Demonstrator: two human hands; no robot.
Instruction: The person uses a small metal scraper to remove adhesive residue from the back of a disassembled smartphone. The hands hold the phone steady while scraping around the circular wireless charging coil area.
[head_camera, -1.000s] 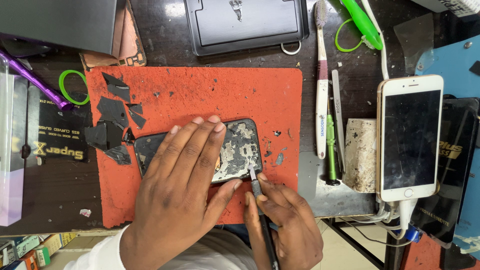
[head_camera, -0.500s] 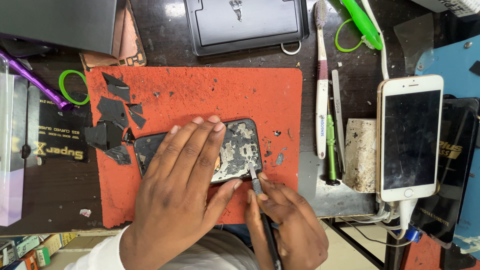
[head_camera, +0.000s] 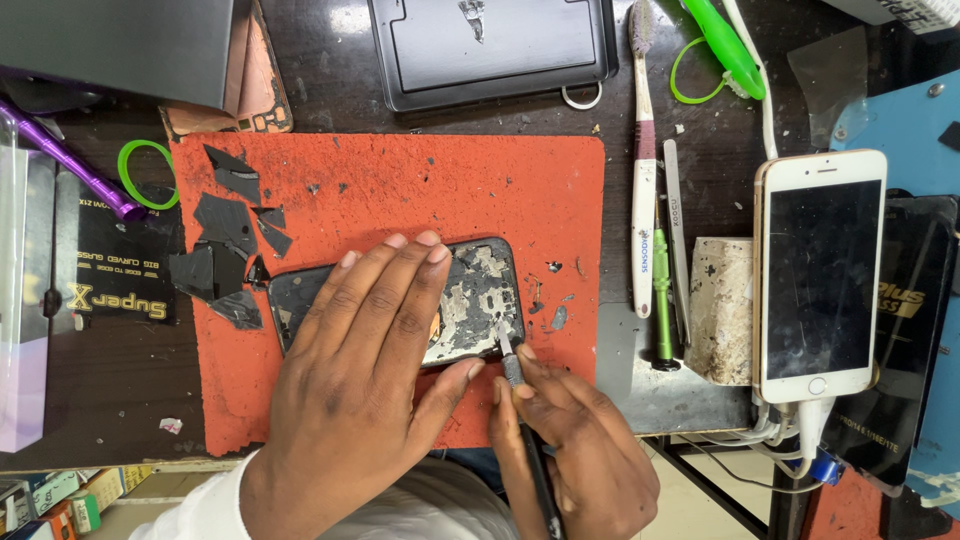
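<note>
A phone repair workbench: an orange work mat (head_camera: 400, 180) littered with glass shards (head_camera: 225, 225), a toothbrush (head_camera: 645, 150), a screwdriver (head_camera: 662, 310), and a white phone (head_camera: 820, 275) charging.

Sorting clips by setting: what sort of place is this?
Probably a phone repair bench: the left hand steadies a stripped phone on an orange mat, the right hand scrapes it with a thin tool.

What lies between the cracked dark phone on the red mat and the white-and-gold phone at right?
Head view: a toothbrush, metal tweezers, green screwdriver and stained pad.
</note>
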